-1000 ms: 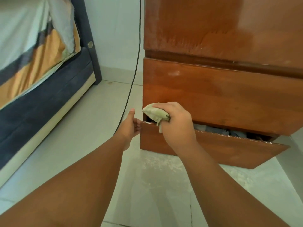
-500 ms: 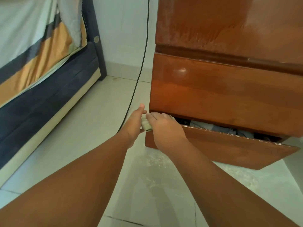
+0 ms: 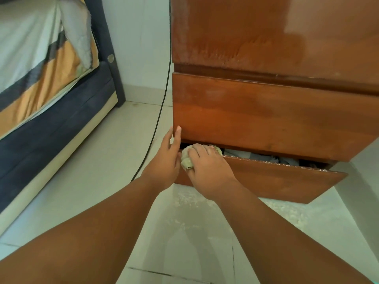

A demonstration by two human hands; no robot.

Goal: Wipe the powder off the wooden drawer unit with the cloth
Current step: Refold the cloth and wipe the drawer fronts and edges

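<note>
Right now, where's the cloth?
Centre of the head view: the cloth is bunched under the right hand at the left end of the open bottom drawer, on its top edge, right beside the left hand.

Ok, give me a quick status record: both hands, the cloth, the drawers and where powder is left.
right hand: grips pale green crumpled cloth on left end of bottom wooden drawer's top edge
left hand: fingers straight, beside middle wooden drawer's left corner, holds nothing
bottom drawer: pulled out, fabric inside
powder: white specks along drawer rim, haze on top wooden panel, scatter on pale tiled floor
</note>
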